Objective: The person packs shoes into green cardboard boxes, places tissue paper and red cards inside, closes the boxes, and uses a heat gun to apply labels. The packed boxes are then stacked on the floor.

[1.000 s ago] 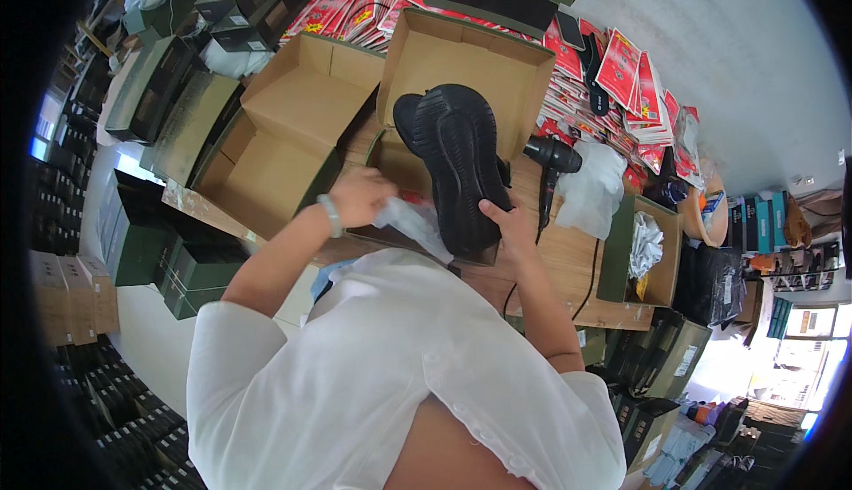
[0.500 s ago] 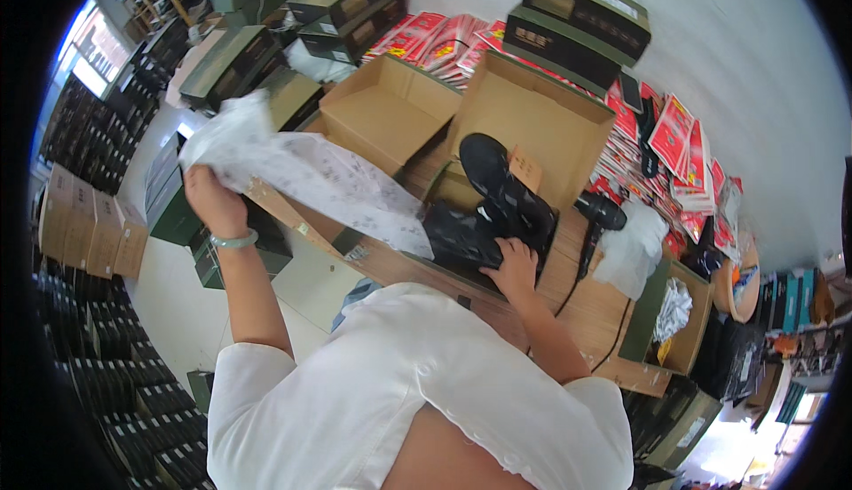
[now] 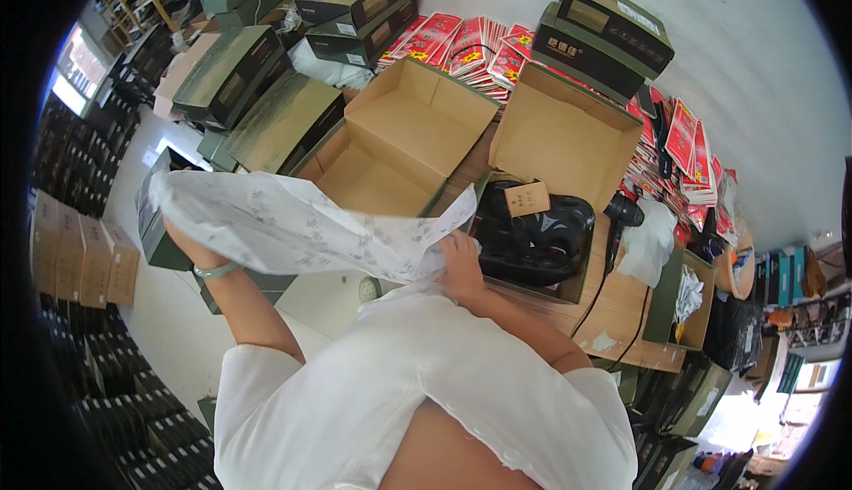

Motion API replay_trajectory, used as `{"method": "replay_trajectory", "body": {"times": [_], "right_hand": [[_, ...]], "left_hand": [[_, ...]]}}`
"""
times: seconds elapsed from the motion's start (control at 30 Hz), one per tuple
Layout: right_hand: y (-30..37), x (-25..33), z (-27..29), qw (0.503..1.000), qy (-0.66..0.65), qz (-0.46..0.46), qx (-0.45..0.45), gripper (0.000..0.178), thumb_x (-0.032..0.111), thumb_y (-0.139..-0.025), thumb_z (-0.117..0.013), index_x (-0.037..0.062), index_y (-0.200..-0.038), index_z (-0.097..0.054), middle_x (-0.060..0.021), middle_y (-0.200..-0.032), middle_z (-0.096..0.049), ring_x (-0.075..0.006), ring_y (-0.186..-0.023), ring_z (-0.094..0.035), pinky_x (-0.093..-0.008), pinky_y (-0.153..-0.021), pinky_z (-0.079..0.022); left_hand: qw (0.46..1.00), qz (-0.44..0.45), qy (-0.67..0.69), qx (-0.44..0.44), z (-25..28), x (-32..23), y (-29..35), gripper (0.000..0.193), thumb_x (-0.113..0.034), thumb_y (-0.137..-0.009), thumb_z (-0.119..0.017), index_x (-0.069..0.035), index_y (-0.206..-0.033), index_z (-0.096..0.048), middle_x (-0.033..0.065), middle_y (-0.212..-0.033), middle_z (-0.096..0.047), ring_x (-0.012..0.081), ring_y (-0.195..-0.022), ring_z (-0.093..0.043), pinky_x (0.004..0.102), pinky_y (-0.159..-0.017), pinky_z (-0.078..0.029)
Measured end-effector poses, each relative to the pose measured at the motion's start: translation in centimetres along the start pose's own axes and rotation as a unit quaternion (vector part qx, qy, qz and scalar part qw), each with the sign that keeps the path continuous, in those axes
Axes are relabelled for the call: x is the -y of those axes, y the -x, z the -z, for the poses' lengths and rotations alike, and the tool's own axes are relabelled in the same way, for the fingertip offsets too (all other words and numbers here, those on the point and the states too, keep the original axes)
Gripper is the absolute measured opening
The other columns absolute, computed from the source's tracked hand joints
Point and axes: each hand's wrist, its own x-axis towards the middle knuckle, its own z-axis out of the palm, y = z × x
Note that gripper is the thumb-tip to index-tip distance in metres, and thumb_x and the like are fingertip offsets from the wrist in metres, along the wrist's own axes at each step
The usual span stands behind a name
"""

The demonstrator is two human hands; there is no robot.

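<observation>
A long sheet of white tissue paper (image 3: 293,224) with a faint grey print stretches between my two hands. Its far left end is gripped by my left hand (image 3: 188,246), partly covered by the sheet, with a pale bangle on the wrist. My right hand (image 3: 460,268) pinches the other end, close beside an open shoe box (image 3: 568,130). Black shoes (image 3: 532,246) lie in that box, and a tan card tag (image 3: 528,199) rests on them. A second open shoe box (image 3: 399,126) stands behind the sheet.
Closed dark green shoe boxes (image 3: 603,33) are stacked along the wall, near piles of red printed packets (image 3: 475,46). On the wooden table (image 3: 612,321) lie a black hair dryer (image 3: 621,215), its cord and a white plastic bag (image 3: 650,241). A smaller box (image 3: 697,312) holds crumpled foil.
My right hand has left the shoes and moved left onto the paper's near end. The shoes now lie down in the box. My left hand has gone slightly left and lower.
</observation>
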Motion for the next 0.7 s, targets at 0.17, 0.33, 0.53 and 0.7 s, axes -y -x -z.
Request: {"method": "replay_trajectory", "body": {"times": [0.17,0.33,0.53,0.7], "right_hand": [[-6.1,-2.7,2.1,0.988,-0.052,-0.101,-0.107,0.037,-0.001,-0.076,-0.051,0.0014,-0.110,-0.064,-0.0237,-0.105,-0.064,-0.0391,-0.103,-0.059,-0.0410,-0.092,-0.046],[-10.3,-1.8,16.3,0.943,0.041,-0.121,0.308,0.028,0.027,-0.086,-0.064,0.0024,-0.100,-0.066,-0.0183,-0.088,-0.065,-0.0292,-0.087,-0.061,-0.0361,-0.081,-0.046],[-16.5,1.9,23.2,0.933,-0.045,-0.259,0.244,0.042,0.037,-0.083,-0.068,0.0019,-0.107,-0.067,-0.0108,-0.097,-0.070,-0.0212,-0.090,-0.063,-0.0347,-0.084,-0.047],[-26.6,0.2,18.6,0.905,0.371,-0.189,0.080,0.034,0.036,-0.081,-0.067,0.0102,-0.103,-0.069,-0.0155,-0.098,-0.069,-0.0343,-0.097,-0.064,-0.0456,-0.081,-0.048]], "left_hand": [[0.977,0.062,-0.205,0.017,7.6,5.7,-7.7,0.022,-0.011,-0.096,-0.048,0.000,-0.112,-0.059,0.0048,-0.104,-0.064,0.0126,-0.092,-0.059,0.0260,-0.083,-0.045],[0.933,0.161,-0.297,0.126,15.4,11.3,-9.5,0.021,-0.009,-0.097,-0.046,0.000,-0.108,-0.061,0.0008,-0.096,-0.062,0.0084,-0.085,-0.052,0.0231,-0.077,-0.043],[0.899,0.328,-0.256,0.135,14.9,13.1,-5.6,0.032,-0.027,-0.095,-0.045,0.000,-0.107,-0.057,0.0034,-0.097,-0.057,0.0115,-0.088,-0.050,0.0268,-0.081,-0.041],[0.865,0.360,-0.264,0.229,11.2,15.3,-1.7,0.033,-0.033,-0.095,-0.055,-0.002,-0.106,-0.057,0.0035,-0.101,-0.058,0.0098,-0.091,-0.050,0.0256,-0.082,-0.040]]}}
